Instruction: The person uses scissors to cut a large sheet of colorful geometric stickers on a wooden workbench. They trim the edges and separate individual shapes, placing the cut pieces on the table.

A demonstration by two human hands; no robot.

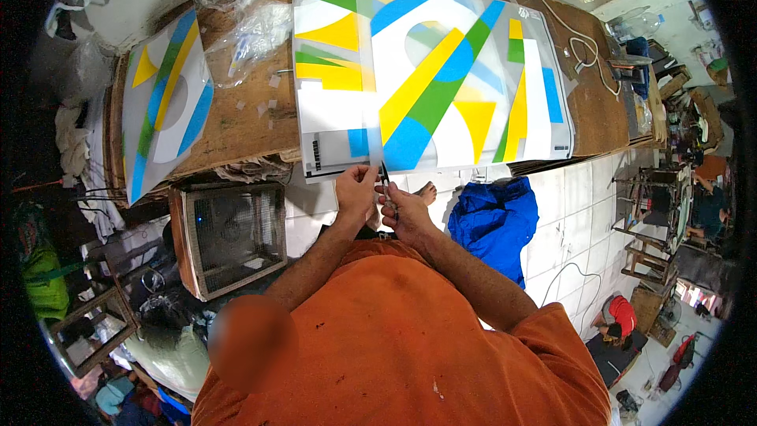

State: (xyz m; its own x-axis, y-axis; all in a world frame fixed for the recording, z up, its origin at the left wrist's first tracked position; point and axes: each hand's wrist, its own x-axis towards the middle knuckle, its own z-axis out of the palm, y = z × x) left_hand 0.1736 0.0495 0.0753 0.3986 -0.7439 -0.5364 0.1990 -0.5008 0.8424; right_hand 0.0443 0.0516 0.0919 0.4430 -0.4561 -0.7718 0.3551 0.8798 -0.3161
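Overlapping translucent film sheets printed with blue, green, yellow and white shapes [437, 94] lie on a brown wooden table [254, 124]. At their near edge, my left hand [356, 189] pinches the edge of the upper sheet between thumb and fingers. Just right of it, my right hand [405, 207] grips a small dark-bladed tool, apparently scissors [385, 177], whose tip meets the sheet's near edge. The exact shape of the tool is partly hidden by my fingers. Another sheet of the same print [168, 94] rests at the table's left end, overhanging its near edge.
Clear plastic wrap [254, 35] is heaped behind on the left. A white cable [582, 41] runs over the table's right part. Below stand a mesh-fronted box [236, 236] and, on the tiled floor, blue cloth [494, 225]. A person in red [620, 316] is at lower right.
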